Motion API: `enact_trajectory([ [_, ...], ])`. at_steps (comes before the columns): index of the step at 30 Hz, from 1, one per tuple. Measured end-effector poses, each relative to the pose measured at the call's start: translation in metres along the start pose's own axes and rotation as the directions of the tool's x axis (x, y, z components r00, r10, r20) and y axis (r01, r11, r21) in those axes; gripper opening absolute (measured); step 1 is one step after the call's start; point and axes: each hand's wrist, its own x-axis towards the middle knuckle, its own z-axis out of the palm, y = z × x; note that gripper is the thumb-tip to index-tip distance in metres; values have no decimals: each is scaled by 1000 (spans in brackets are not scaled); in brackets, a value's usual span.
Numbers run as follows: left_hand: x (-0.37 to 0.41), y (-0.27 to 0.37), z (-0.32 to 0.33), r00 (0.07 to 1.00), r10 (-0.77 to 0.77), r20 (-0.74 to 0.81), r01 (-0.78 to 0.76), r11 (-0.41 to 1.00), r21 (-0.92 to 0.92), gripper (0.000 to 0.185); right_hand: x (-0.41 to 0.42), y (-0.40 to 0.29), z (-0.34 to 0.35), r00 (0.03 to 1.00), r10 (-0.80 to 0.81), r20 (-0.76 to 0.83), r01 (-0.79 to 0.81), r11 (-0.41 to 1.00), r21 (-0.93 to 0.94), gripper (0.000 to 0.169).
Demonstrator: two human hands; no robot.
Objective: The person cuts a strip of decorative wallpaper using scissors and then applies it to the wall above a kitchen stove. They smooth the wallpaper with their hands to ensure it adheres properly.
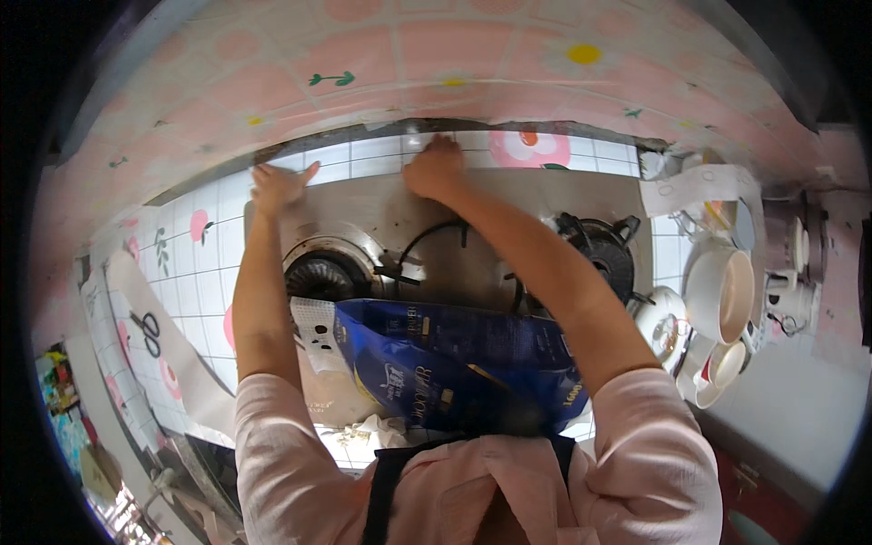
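Note:
Behind a steel gas stove (436,269), a white sheet with a printed tile grid and pink flowers (381,151) runs along the foot of the wall. My left hand (279,187) rests at its left part, thumb and fingers spread, holding nothing. Farther right, my right hand (436,167) is on the same sheet near its upper edge. Its fingers are bent, and their tips are blurred, so whether they pinch anything is unclear. A blue plastic package of paper (470,361) lies across the stove's front, below my forearms.
Black scissors (146,334) lie on a curled pale strip (170,354) at the left. The stove has a left burner (323,276) and a right burner (599,255). White bowls (722,296) crowd the right side. Crumpled tissue (375,432) sits by the front edge.

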Motion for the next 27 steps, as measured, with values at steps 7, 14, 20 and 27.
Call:
enact_trajectory([
  [7, 18, -16, 15, 990, -3, -143, 2, 1000, -9, 116, -10, 149, -14, 806, 591, 36, -592, 801, 95, 61],
  [14, 25, -10, 18, 1000, 3, -4, -3, 999, -48, 123, 7, 213, -33, 541, 828, 149, -836, 509, 205, 66],
  [20, 30, -13, 25, 1000, 21, -11, -20, 993, 117, 117, -9, 204, -25, 558, 822, 109, -825, 537, 177, 63],
  [27, -7, -90, -18, 767, 401, -500, -534, 832, -151, 40, -61, 201, -57, 859, 484, -168, -459, 872, 168, 38],
])
